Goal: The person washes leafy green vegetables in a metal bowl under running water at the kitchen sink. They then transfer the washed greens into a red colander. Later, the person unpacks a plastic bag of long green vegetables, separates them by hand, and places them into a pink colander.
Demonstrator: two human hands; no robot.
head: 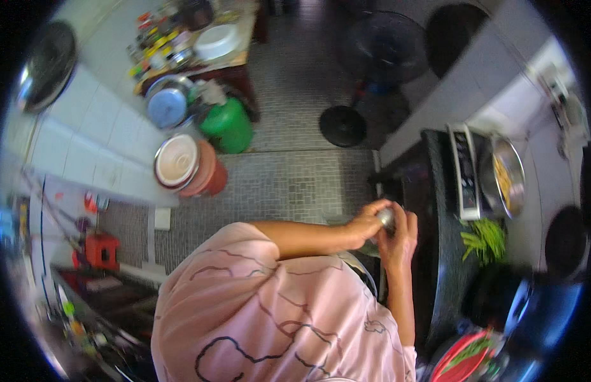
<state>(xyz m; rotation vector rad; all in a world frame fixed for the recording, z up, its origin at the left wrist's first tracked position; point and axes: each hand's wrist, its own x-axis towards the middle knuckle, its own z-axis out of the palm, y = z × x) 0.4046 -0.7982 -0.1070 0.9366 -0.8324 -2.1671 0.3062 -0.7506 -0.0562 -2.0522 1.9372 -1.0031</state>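
Both my hands meet around a small, rounded, silvery-grey object (386,217) in front of the dark counter's edge; its exact kind cannot be told. My left hand (370,224) reaches in from the left with its fingers on the object's upper left side. From below, my right hand (399,238) wraps its fingers round the right side. Beyond them, on the counter (445,267), stands a steel pan (518,179) with yellowish food (502,181) in it. A bunch of green vegetables (486,241) lies nearer, by the panelled appliance (465,176).
A red basket (460,358) with greens stands at the lower right. On the floor at left are reddish buckets (212,169) and a green container (228,126). A table (245,52) holds jars and a white dish (216,42). A dark round object (343,126) is ahead.
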